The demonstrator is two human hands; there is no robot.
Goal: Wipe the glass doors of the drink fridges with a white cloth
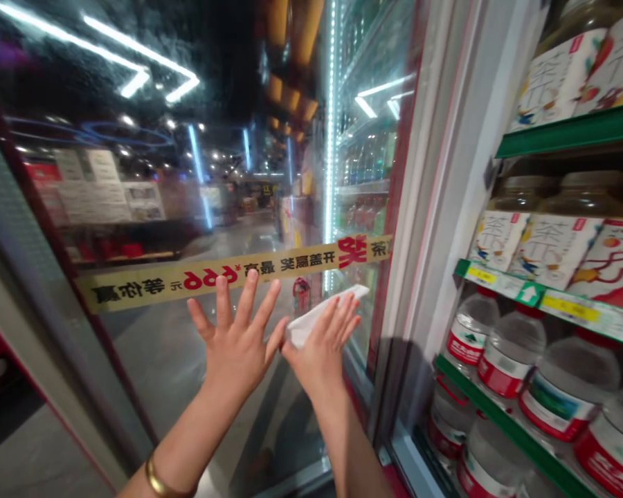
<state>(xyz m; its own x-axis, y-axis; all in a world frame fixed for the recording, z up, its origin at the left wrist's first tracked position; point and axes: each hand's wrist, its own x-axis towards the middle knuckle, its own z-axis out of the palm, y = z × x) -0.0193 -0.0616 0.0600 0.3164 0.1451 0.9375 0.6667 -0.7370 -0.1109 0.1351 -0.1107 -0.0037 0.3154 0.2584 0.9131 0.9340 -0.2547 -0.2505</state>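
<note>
My left hand [236, 346] is raised with its fingers spread, flat at the glass door of a drinks cooler [160, 360], just below a tan printed promotional strip [228, 275]. A gold bangle [158, 478] circles my left wrist. My right hand [319, 349] is beside it, holding a folded white tissue or cloth [316, 315] against the glass under its fingers. Whether the white piece is paper or fabric is hard to tell.
To the right, behind a white door frame [436, 207], green shelves [519, 443] hold large bottles of water [513, 353] and white boxed tea products [543, 249]. Store lights and a long aisle show in the glass.
</note>
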